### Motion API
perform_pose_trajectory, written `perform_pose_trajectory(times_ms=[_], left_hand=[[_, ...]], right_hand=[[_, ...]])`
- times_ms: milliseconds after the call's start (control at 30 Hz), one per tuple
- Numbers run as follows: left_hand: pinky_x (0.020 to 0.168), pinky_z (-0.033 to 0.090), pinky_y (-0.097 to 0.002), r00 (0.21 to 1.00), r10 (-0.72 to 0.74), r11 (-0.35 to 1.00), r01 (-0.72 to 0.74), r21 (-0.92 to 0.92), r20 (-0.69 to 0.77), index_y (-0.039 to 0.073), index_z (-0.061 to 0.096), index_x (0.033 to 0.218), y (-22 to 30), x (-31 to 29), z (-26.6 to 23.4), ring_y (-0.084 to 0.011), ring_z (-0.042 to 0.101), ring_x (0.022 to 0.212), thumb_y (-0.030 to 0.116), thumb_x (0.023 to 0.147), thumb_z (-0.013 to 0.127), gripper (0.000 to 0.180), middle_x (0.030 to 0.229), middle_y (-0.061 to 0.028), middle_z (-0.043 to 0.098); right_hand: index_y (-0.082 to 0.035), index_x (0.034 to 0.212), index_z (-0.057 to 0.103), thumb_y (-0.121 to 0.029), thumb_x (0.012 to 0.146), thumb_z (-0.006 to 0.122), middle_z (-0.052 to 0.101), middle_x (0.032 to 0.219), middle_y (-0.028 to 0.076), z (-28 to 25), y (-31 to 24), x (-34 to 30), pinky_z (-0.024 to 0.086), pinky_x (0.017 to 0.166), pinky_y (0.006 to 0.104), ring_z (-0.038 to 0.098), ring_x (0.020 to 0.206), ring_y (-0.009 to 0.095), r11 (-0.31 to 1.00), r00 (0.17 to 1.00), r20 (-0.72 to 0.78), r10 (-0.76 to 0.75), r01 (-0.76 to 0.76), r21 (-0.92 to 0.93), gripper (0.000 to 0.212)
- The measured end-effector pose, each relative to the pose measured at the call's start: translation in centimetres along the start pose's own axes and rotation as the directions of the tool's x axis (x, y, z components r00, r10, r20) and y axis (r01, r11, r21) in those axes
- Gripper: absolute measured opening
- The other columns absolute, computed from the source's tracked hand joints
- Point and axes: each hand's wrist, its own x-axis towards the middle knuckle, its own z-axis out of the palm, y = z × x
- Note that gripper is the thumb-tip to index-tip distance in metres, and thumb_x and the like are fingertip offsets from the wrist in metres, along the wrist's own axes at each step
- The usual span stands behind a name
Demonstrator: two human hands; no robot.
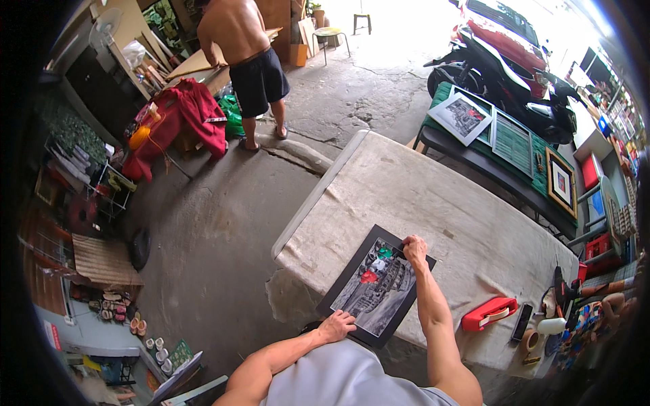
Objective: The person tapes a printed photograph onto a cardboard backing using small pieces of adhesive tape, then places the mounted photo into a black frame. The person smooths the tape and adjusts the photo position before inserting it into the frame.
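A picture in a wide black mat (370, 335) lies at a slant on the cloth-covered table's near edge, partly overhanging it. Its image (376, 287) is mostly grey, with red and green patches. My left hand (337, 326) is closed on the mat's near left edge, close to my body. Across the picture, my right hand (415, 249) rests at its far right part, fingers curled and pressed together. Whatever those fingers hold, if anything, is hidden under the knuckles.
Right of the picture on the table (379, 176) are a red tool with a pale handle (489, 314), a dark phone-like slab (522, 321) and a tape roll (530, 340). Beyond, a bench (467, 159) holds frames and a print (459, 116). A person (244, 61) stands far left.
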Motion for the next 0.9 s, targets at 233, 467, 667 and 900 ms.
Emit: perform_pose_trajectory(times_ms=[233, 467, 667, 900], left_hand=[[0.090, 0.044, -0.0383, 0.999, 0.018, 1.000, -0.018, -0.020, -0.031, 0.016, 0.070, 0.089, 0.0, -0.2, -0.2, -0.0222, 0.058, 0.101, 0.013, 0.073, 0.065, 0.017, 0.103, -0.0032, 0.062], [0.091, 0.043, -0.0391, 0.999, 0.045, 0.998, -0.044, 0.043, -0.019, 0.015, 0.070, 0.093, 0.2, 0.6, -0.9, -0.0245, 0.056, 0.105, 0.014, 0.072, 0.068, 0.021, 0.105, -0.0056, 0.062], [0.093, 0.042, -0.0421, 0.992, -0.005, 1.000, 0.008, -0.025, 0.125, 0.015, 0.071, 0.096, 1.0, 1.6, -4.0, -0.0268, 0.053, 0.109, 0.027, 0.068, 0.073, 0.030, 0.104, -0.0070, 0.061], [0.092, 0.045, -0.0427, 0.945, -0.322, 0.926, 0.300, -0.229, -0.063, 0.016, 0.075, 0.087, -0.3, 0.5, -2.8, -0.0283, 0.059, 0.101, 0.032, 0.069, 0.078, 0.024, 0.092, -0.0077, 0.067]], right_hand=[[-0.017, 0.082, 0.077, -0.008, 0.075, 0.060, 0.071, 0.096, 0.010, 0.3, -0.3, 0.4, 0.050, 0.083, 0.0458, 0.066, 0.096, 0.032, 0.999, 0.998, 0.061, 0.031, -0.030, -0.018, 0.021], [-0.013, 0.083, 0.075, -0.013, 0.074, 0.073, 0.065, 0.099, 0.009, -1.2, -1.2, -4.4, 0.048, 0.084, 0.0447, 0.060, 0.101, 0.031, 0.996, 0.970, -0.240, 0.035, -0.013, 0.091, 0.009], [-0.007, 0.084, 0.073, -0.016, 0.079, 0.073, 0.066, 0.085, 0.015, -4.3, -4.2, -19.2, 0.052, 0.075, 0.0433, 0.065, 0.083, 0.033, 0.929, 0.935, -0.230, 0.270, -0.189, 0.319, 0.010], [-0.004, 0.091, 0.074, -0.025, 0.078, 0.075, 0.070, 0.077, 0.014, -4.4, -5.2, -33.5, 0.054, 0.069, 0.0386, 0.068, 0.072, 0.028, 0.758, 0.788, -0.129, 0.602, -0.513, 0.402, 0.024]])
